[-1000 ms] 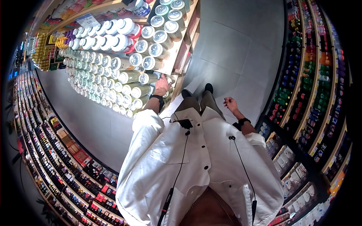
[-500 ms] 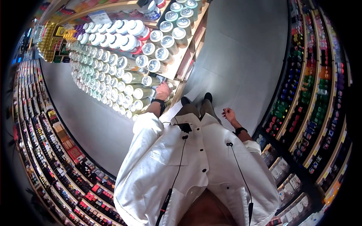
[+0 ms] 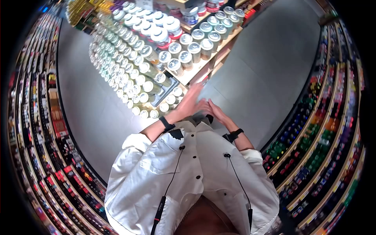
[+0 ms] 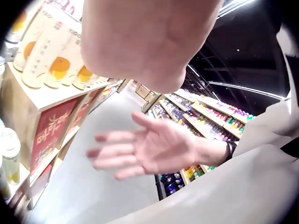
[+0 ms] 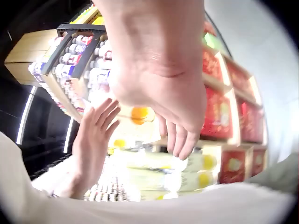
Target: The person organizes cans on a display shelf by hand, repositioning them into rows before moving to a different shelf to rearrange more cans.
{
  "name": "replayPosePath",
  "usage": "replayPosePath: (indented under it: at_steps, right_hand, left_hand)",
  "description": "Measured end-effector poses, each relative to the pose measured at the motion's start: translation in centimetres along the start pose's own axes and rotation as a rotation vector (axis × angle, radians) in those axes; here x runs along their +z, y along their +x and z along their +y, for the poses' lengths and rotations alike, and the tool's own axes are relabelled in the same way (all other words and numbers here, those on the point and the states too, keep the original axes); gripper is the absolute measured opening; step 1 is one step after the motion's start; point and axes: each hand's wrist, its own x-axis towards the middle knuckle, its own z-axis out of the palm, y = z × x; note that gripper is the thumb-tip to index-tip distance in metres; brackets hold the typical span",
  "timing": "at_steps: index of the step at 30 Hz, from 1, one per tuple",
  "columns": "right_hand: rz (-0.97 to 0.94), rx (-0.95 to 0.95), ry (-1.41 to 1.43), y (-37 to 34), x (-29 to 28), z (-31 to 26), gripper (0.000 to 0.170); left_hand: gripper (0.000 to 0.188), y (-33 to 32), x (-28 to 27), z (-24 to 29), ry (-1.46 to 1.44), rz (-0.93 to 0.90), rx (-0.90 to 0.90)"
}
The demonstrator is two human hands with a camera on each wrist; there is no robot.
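Observation:
Both hands are empty and close together in front of the body. In the head view my left hand (image 3: 191, 101) has its fingers stretched forward, slightly blurred, just off the corner of a display of tall cans. My right hand (image 3: 217, 111) is beside it, the fingertips of the two overlapping in this view. The left wrist view shows the right palm (image 4: 161, 148) with fingers spread. In the right wrist view the left hand (image 5: 96, 137) is held up with straight fingers. Nearest the hands are pale cans (image 3: 166, 102) with silver lids, beside a dark tray (image 3: 167, 92).
More lidded cans (image 3: 194, 48) line a wooden shelf, with white-capped tubs (image 3: 160, 33) behind. Red boxes (image 5: 217, 114) fill cubbies below. Long shelves of bottles (image 3: 309, 145) curve along the right, and packed shelves (image 3: 43, 129) along the left. Grey floor (image 3: 258, 70) runs between.
The left hand has left the cans at the display's corner and swung right, in front of the body. The right hand has come inward to meet it. The view has turned, and the dark tray shows.

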Motion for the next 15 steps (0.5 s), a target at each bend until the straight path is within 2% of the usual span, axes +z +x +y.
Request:
replayPosePath:
  at_steps: [1,3,5,7,8,9,10,11,12,13,15]
  right_hand:
    - [-0.020,0.008,-0.018,0.9,2.1,-1.8,0.062]
    - [-0.463,-0.206,0.413,2.1,5.2,-4.2,0.062]
    - [-0.453,-0.176,0.501,2.2,6.7,-5.2,0.061]
    - [-0.388,-0.157,0.696,2.4,7.5,-6.2,0.059]
    - [-0.398,-0.146,0.688,2.1,7.4,-6.5,0.059]
    - [-0.309,-0.144,0.632,1.3,7.0,-6.6,0.058]
    - [-0.223,-0.145,0.572,0.5,6.7,-7.0,0.057]
    - [-0.236,-0.138,0.559,-0.4,6.5,-7.4,0.057]
    - [-0.197,-0.209,0.276,-1.7,6.4,-7.8,0.056]
    - [-0.155,-0.281,-0.004,-2.6,6.0,-8.1,0.056]
    - [-0.060,-0.248,-0.321,-3.1,3.6,-7.6,0.056]
  left_hand:
    - [0.059,0.6,0.0,1.4,-0.040,0.003,0.033]
    - [0.058,0.7,1.0,3.4,0.028,0.080,0.069]
    - [0.056,0.5,0.8,3.6,0.100,0.147,0.103]
    - [0.049,1.1,-0.4,2.4,0.158,0.079,0.154]
    - [0.044,1.2,-0.8,2.1,0.202,0.074,0.114]
    - [0.044,0.8,-0.9,1.6,0.205,0.086,0.100]
    - [0.042,0.3,-1.1,0.7,0.179,0.002,0.003]
    - [0.040,-0.1,-1.3,-0.7,0.155,-0.080,-0.090]
    - [0.042,-0.8,-0.1,-3.6,0.107,-0.021,-0.202]
    - [0.042,-0.6,-1.0,-3.8,0.111,-0.011,-0.206]
    - [0.045,-0.3,-3.3,-3.0,0.191,0.173,-0.374]
